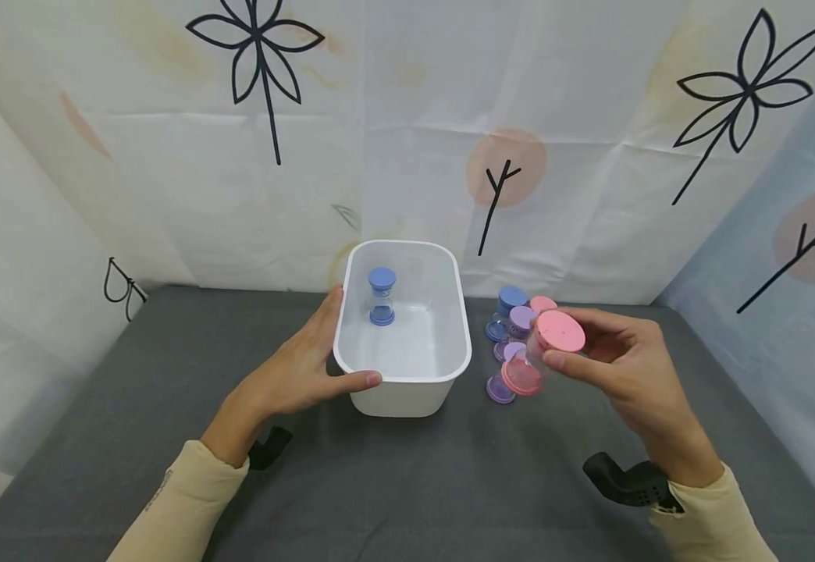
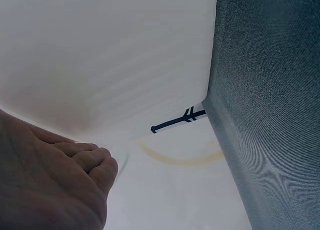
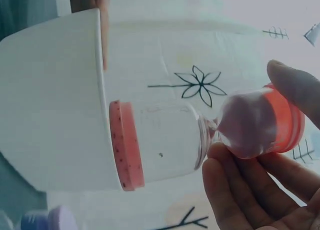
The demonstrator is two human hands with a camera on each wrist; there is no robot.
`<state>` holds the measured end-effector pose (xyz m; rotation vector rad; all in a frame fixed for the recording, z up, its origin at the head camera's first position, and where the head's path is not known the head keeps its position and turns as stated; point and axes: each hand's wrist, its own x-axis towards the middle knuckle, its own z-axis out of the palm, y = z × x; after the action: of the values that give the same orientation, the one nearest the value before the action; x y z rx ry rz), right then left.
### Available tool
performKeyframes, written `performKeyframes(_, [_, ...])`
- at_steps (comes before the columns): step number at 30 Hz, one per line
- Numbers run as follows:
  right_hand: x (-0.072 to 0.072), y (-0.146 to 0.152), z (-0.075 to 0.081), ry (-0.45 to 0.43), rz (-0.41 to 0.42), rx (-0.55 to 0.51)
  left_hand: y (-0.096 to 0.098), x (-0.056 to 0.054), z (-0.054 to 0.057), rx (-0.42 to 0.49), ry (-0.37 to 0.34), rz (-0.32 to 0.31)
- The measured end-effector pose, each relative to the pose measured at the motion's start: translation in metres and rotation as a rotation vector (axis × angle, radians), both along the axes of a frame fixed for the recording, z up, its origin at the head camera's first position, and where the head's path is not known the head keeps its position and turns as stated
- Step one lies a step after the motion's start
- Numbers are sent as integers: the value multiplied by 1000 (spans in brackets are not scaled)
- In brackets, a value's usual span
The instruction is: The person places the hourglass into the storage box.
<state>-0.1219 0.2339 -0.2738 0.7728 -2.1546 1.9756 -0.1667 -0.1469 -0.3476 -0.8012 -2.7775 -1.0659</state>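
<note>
The pink sand timer (image 1: pixel 534 351) is up in the right hand (image 1: pixel 618 359), over the right part of the desk (image 1: pixel 379 484). The thumb and fingers pinch it, and it leans over with its top to the right. Its low end is in front of a bunch of other timers: a blue one (image 1: pixel 511 298), some purple ones (image 1: pixel 522 320) and a pink lid (image 1: pixel 542 304) at the back. I cannot tell if it touches any of them.

The left hand (image 1: pixel 302 367) is spread wide at the corner of the white tub (image 1: pixel 399 400). Its thumb lies on the front rim and its fingers lie along the left side. One blue timer with a round cap (image 1: pixel 382 297) stands up inside the tub.

What could go wrong? The sides look smooth and clear, so the timer could slip if the pinch is too loose. If it swings low, it could knock the purple ones over, because they stand so close together. If it goes to the tub too low, it could bump the rim. If it is dropped in, it could tip the blue one or crack. And if the left hand pushes hard, the tub could slide and make the blue one wobble.
</note>
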Motion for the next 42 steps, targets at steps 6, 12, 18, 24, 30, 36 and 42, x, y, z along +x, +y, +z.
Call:
performKeyframes(6, [-15,-30,19,-67,13,23,1,0,0,-14,-3,10])
performKeyframes(12, [-48,-67,33,-107,56,101,0,1,2,-11,-11,14])
performKeyframes(18, [-87,-106,31,-161,57,154,-1,0,1,-7,-25,16])
performKeyframes(24, [-117,-138,21,-173,70,240,-1,1,2,-7,-37,17])
performKeyframes(30, [-135,-160,11,-213,44,332,-2,1,4,-28,-39,20])
performKeyframes(36, [-146,-169,-4,-292,1,363,-3,1,3,-23,-13,14])
performKeyframes(42, [-148,-174,-15,-330,9,360,-2,1,3,-30,-8,5])
